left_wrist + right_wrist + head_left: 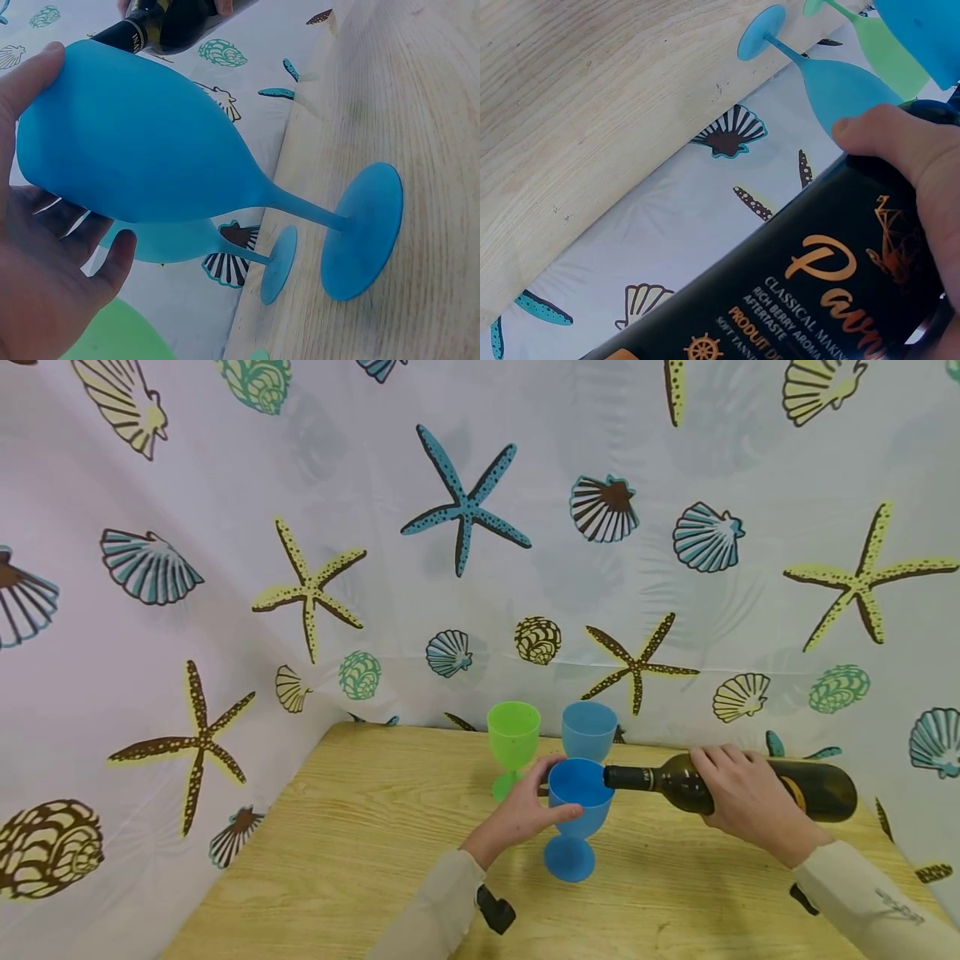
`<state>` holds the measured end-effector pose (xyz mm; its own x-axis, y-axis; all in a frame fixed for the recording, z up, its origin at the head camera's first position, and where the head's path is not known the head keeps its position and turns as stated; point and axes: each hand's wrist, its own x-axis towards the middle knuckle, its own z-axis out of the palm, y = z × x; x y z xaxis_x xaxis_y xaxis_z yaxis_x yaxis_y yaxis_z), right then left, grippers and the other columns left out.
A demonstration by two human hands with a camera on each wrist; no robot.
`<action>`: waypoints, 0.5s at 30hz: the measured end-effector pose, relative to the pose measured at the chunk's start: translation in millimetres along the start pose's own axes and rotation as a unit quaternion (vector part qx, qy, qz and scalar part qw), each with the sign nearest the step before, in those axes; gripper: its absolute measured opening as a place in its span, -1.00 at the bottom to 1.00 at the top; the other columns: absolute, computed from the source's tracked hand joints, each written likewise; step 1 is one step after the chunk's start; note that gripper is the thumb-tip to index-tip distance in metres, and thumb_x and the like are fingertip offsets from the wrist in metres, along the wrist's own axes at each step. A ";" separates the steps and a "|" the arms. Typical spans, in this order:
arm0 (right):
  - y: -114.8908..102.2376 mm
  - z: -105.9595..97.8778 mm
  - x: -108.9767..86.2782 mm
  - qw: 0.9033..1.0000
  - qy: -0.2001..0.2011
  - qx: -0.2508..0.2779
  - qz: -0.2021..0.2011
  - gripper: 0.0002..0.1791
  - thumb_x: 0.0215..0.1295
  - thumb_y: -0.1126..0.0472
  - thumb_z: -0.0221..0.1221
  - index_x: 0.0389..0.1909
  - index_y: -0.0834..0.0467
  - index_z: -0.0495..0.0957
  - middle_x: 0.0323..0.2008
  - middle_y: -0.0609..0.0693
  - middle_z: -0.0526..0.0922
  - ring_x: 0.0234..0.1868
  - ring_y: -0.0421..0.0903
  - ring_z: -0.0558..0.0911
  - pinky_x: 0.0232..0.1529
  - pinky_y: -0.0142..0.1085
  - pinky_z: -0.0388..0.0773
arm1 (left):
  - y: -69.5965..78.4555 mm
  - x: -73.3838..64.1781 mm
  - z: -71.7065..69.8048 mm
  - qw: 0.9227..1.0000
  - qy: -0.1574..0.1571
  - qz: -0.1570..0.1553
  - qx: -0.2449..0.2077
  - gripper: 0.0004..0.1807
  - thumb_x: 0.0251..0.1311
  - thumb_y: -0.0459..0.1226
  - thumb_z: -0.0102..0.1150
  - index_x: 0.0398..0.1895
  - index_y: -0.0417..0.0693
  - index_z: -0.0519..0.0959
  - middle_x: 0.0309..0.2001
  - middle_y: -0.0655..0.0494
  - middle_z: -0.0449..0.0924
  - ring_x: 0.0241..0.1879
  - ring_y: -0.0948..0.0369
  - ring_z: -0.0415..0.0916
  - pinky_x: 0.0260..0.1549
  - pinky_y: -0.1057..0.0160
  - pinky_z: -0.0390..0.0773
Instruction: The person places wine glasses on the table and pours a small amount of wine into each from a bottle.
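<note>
My left hand (521,814) holds a blue plastic goblet (581,818) by its bowl, thumb on the near side and fingers round the far side. The goblet's foot (364,232) is at the wooden tabletop. My right hand (750,797) grips a dark wine bottle (828,792) round its body. The bottle lies nearly level in the air, its neck pointing left and its mouth at the goblet's rim. Orange and white lettering shows on its label (817,277). Whether any liquid flows cannot be seen.
Behind the held goblet stand a second blue goblet (589,727) and a green goblet (513,735), close together near the back of the wooden table (337,860). A white curtain (375,610) printed with starfish and shells hangs behind and beside the table.
</note>
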<state>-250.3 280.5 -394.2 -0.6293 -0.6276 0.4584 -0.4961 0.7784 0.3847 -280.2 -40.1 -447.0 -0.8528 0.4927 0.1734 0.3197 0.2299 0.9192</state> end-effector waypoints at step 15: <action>1.3 -6.3 5.5 0.999 0.012 -0.027 -0.019 0.03 -0.64 -0.12 0.61 -0.07 0.32 0.41 -0.22 0.21 0.55 -0.24 0.17 0.55 -0.35 0.03 0.54 | -1.9 0.5 1.2 1.000 0.005 -0.012 0.007 -0.20 0.19 -0.10 0.26 0.42 -0.01 0.10 0.33 0.01 0.24 0.27 0.05 0.23 0.18 -0.07 0.28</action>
<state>-250.7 277.9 -386.1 -0.5959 -0.6567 0.4623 -0.4856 0.7531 0.4439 -280.8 -39.3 -449.1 -0.8640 0.4790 0.1553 0.3050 0.2524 0.9183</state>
